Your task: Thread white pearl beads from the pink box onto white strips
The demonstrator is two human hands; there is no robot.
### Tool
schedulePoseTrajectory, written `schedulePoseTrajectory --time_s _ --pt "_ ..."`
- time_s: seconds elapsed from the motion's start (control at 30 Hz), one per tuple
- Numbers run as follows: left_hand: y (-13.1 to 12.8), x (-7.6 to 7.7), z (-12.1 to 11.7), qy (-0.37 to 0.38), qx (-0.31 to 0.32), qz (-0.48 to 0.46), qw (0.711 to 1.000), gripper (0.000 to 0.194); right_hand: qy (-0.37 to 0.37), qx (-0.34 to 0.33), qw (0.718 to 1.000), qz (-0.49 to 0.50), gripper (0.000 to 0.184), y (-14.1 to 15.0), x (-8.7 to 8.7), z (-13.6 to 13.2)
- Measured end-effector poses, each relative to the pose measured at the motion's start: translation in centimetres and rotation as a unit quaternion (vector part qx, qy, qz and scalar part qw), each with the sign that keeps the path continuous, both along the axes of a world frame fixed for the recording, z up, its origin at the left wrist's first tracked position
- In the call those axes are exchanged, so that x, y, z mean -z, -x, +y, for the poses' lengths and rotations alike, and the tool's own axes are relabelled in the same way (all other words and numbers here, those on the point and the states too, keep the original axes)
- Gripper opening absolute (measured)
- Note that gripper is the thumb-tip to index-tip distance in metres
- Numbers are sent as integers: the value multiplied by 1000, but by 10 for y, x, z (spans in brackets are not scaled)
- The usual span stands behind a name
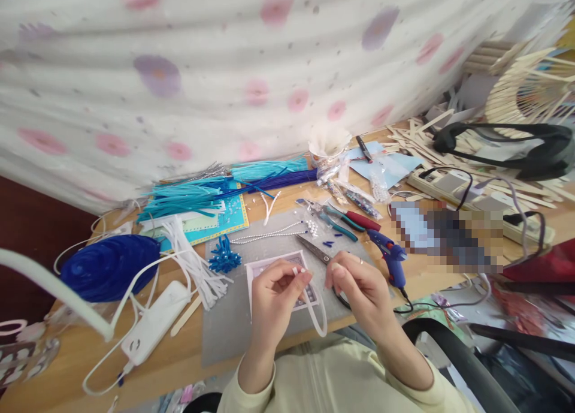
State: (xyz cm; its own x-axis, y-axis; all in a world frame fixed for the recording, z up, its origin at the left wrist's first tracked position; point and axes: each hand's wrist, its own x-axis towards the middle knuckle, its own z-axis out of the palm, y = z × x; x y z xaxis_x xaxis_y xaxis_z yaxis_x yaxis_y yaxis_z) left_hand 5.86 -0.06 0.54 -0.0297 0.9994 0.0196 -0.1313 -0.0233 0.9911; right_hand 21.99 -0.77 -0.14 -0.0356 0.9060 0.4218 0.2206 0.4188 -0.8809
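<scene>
Between the thumb and fingertips of my left hand point(279, 293) is a white pipe cleaner point(320, 320), its free length curving down in a loop near my chest. My right hand point(363, 287) is closed beside it, fingers curled in; what it pinches, if anything, is hidden. Under my hands a pale box point(252, 272) with small compartments lies on a grey mat point(220, 335), partly covered. Scissors point(317, 249) point away from me, their handles mostly behind my right hand. A blue pipe-cleaner cluster point(224, 255) and a strand of silvery beads point(269, 232) lie beyond.
White pipe cleaners point(193, 263) and teal ones point(184, 197) lie left. Pliers point(345, 224) and a blue glue gun point(390, 257) with a cord are right, near a power strip point(476, 203). A white lamp arm point(58, 290) crosses the left side. A curtain point(215, 71) hangs behind.
</scene>
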Motion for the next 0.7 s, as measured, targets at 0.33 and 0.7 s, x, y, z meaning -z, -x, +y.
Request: schedulePoseTrajectory --time_s 0.33,0.7 --pt "-1 0 -1 61 12 -35 997 24 -62 -7 998 -22 17 9 -2 3" --pt "-2 17 -4 103 17 -82 991 37 -66 40 996 -44 21 12 4 -3"
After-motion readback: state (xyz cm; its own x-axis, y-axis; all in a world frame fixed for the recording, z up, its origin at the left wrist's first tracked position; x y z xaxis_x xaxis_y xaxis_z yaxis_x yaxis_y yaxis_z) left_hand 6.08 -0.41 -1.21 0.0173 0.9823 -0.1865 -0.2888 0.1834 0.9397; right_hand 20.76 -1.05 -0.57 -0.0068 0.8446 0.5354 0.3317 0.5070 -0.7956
